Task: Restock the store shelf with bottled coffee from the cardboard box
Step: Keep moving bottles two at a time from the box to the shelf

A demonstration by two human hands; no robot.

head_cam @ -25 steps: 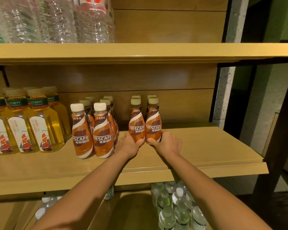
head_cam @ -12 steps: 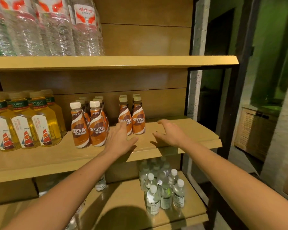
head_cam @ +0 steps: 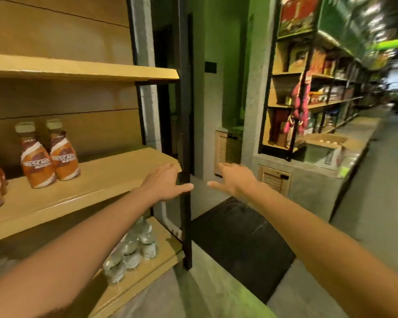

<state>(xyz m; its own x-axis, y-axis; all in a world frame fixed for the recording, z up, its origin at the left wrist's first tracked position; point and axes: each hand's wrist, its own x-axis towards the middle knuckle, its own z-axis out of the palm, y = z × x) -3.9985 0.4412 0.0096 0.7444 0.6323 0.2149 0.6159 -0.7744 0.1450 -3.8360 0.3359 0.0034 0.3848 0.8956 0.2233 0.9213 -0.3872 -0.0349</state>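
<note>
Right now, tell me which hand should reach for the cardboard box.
Right. The right hand is open, empty and past the shelf post, nearer the cardboard box; the left hand, also empty, is over the corner of the shelf.

I count two coffee bottles (head_cam: 38,161) in full view on the shelf (head_cam: 101,180), plus at least one more cut off at the left edge. Below sit at least four water bottles (head_cam: 131,253), too blurred to count exactly. I see one cardboard box (head_cam: 319,150).
</note>
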